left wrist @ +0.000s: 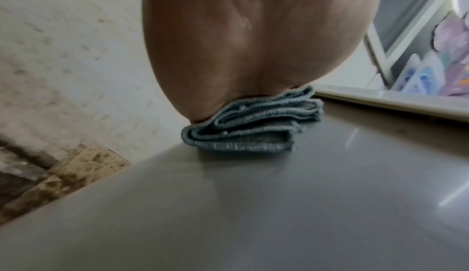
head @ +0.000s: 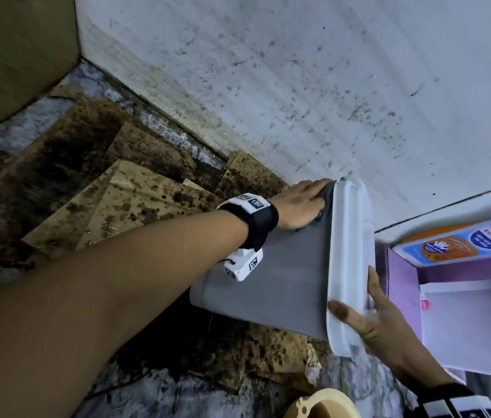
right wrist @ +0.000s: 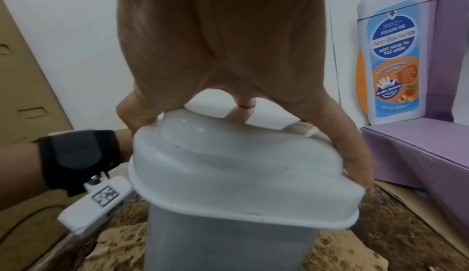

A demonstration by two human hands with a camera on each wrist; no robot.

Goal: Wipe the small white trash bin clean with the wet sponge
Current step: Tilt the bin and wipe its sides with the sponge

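The small bin, grey body [head: 268, 282] with a white lid [head: 349, 236], is tilted off the floor with the lid toward the right. My left hand [head: 301, 203] holds a folded grey-blue cloth [head: 327, 197] against the bin's side, just under the lid's rim and close to the wall. In the left wrist view the cloth [left wrist: 248, 127] is squeezed between my palm and the glossy grey side [left wrist: 253, 205]. My right hand [head: 367, 321] grips the lid [right wrist: 228, 165], thumb on one edge and fingers [right wrist: 355, 155] over the other.
A spotted white wall [head: 298, 86] stands right behind the bin. Stained cardboard sheets [head: 135, 200] cover the floor. A purple box [head: 464, 312] and a wash bottle [head: 461, 239] crowd the right. A brown carton [head: 12, 55] stands at the far left, and a tan round object [head: 322, 405] lies near my right wrist.
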